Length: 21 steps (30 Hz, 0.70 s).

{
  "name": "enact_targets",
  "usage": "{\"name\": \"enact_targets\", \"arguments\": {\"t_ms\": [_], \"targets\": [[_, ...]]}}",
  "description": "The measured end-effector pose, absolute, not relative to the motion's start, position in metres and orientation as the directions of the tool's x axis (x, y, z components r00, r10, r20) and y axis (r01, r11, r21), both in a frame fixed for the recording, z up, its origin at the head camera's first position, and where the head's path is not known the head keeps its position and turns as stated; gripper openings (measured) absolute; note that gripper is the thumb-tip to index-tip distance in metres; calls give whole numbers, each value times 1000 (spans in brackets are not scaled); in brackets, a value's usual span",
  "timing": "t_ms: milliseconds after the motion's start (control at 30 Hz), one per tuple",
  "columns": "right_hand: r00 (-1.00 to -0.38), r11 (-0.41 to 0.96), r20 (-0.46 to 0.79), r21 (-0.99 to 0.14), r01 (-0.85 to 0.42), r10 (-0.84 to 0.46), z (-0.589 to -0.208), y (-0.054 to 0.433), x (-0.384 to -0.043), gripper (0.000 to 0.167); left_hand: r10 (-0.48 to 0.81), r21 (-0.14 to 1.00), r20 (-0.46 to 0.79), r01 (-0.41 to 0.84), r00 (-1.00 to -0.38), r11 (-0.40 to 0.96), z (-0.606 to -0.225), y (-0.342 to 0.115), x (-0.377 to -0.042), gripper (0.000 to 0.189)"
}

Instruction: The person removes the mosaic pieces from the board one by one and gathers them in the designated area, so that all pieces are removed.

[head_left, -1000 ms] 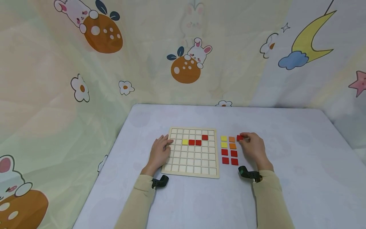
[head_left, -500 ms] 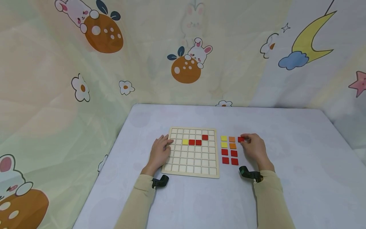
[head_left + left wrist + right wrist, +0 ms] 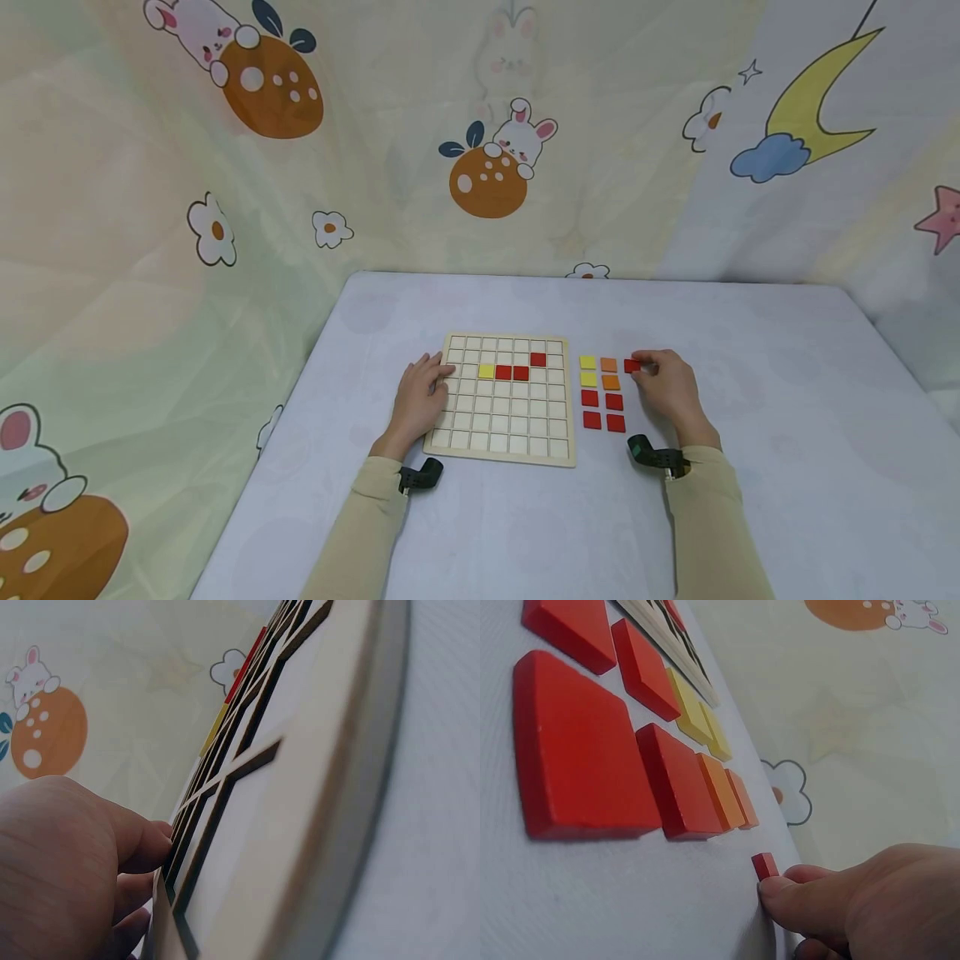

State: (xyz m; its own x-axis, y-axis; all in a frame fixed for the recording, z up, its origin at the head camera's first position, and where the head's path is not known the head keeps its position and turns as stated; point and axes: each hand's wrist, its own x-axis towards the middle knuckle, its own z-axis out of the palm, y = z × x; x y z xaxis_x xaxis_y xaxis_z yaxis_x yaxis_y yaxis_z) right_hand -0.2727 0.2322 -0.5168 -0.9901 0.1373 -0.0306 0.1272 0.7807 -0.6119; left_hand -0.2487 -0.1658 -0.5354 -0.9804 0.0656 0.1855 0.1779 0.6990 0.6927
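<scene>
My right hand (image 3: 666,388) pinches a small red square tile (image 3: 632,366) between thumb and fingertips at the right of the loose tiles. In the right wrist view that red tile (image 3: 765,865) sticks out past the thumb, close to the white cloth; whether it touches the cloth I cannot tell. My left hand (image 3: 418,402) rests at the left edge of a pale wooden grid board (image 3: 480,460), a fingertip lying over the rim. On the board sit a yellow tile (image 3: 487,372) and red tiles, two beside it and one (image 3: 537,360) higher to the right.
Between board and right hand, loose tiles lie in two columns: yellow tiles (image 3: 588,379), orange tiles (image 3: 611,382) and several red tiles (image 3: 614,402). A white cloth covers the table (image 3: 525,533). Behind it hangs a printed backdrop (image 3: 375,167).
The right hand has shifted slightly right and toward me with the red tile, then stayed put. The left hand and the board look unmoved.
</scene>
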Motion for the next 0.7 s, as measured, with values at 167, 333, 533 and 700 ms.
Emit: {"name": "enact_targets", "arguments": {"t_ms": [167,333,533,700], "targets": [[-991,780,-21,-614,116,130,-513,231,-272,35,66,692,190,181,-980,699,-534,-165,-248,34],[-990,774,-12,-623,117,140,-507,228,-271,36,68,690,205,193,-976,698,-533,-165,-247,33],[-990,752,8,-652,102,141,-500,217,-268,36,65,696,209,195,-976,691,-534,-165,-248,33],[-991,734,6,-672,93,131,-497,202,-267,35,59,696,178,168,-982,698,-533,-165,-249,34]]}}
